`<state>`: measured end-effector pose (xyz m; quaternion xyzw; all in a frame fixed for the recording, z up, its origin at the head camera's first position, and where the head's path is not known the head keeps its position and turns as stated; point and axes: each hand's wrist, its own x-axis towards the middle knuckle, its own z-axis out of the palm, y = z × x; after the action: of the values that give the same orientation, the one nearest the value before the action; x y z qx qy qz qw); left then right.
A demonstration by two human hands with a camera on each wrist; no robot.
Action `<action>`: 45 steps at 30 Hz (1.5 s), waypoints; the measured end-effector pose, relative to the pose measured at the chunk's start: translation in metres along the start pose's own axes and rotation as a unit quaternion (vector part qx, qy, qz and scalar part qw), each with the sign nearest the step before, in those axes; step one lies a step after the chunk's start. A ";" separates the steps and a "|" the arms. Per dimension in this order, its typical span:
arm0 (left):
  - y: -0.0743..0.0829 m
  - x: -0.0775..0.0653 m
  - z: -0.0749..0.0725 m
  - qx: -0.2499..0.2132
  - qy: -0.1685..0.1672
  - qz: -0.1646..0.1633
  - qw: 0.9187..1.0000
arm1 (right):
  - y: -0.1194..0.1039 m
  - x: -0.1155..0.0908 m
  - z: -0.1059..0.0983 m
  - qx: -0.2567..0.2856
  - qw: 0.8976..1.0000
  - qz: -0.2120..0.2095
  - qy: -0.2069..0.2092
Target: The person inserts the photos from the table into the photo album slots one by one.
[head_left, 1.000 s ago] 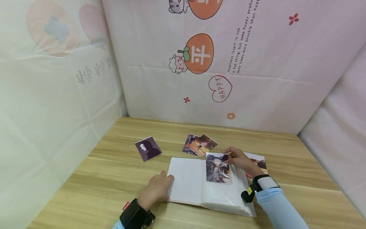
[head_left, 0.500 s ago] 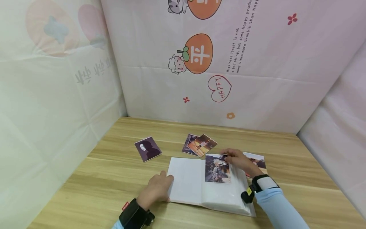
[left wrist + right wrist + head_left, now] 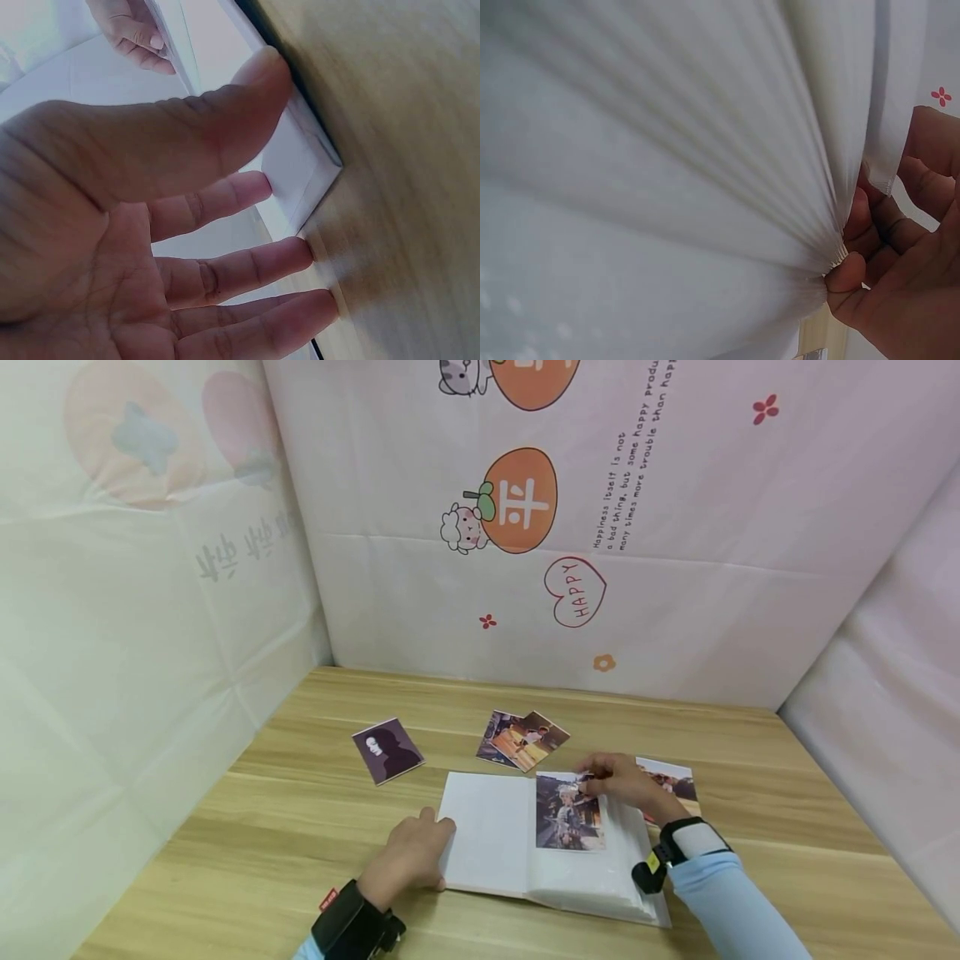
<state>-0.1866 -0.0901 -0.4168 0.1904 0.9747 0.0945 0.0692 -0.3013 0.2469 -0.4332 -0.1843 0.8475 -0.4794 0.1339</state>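
Observation:
An open photo album (image 3: 491,835) lies on the table in the head view, a blank white inside cover on its left and clear sleeve pages on its right. A photo (image 3: 567,814) of a pale-haired figure overlaps the upper part of the top sleeve. My right hand (image 3: 618,785) pinches this photo by its upper right corner; in the right wrist view, the thumb (image 3: 846,274) meets the fanned page edges (image 3: 810,217). My left hand (image 3: 412,852) rests against the cover's left edge. In the left wrist view its fingers (image 3: 232,274) are extended and the thumb lies over the cover's border (image 3: 304,161).
A dark purple photo (image 3: 388,750) lies on the wooden table (image 3: 285,827) at left. Two overlapping photos (image 3: 531,741) lie behind the album, and another photo (image 3: 675,781) is partly behind the right wrist. White printed cloth (image 3: 420,602) walls the back and sides.
The photo has slid down along the sleeve, toward the person, with my right hand following it slightly down and left. My left hand and the album stay in place.

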 end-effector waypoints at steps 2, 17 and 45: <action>0.000 0.000 0.000 0.002 -0.001 0.000 1.000 | 0.001 0.000 0.000 0.012 1.000 -0.006 -0.008; -0.002 0.002 0.003 0.007 0.001 0.003 1.000 | 0.002 0.000 0.001 0.007 1.000 -0.013 -0.024; -0.004 0.001 0.001 -0.005 -0.005 0.000 1.000 | -0.016 -0.032 -0.004 -0.202 0.974 -0.102 0.031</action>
<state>-0.1891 -0.0929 -0.4185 0.1907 0.9738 0.0983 0.0752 -0.2713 0.2568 -0.4161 -0.2782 0.9071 -0.3153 0.0175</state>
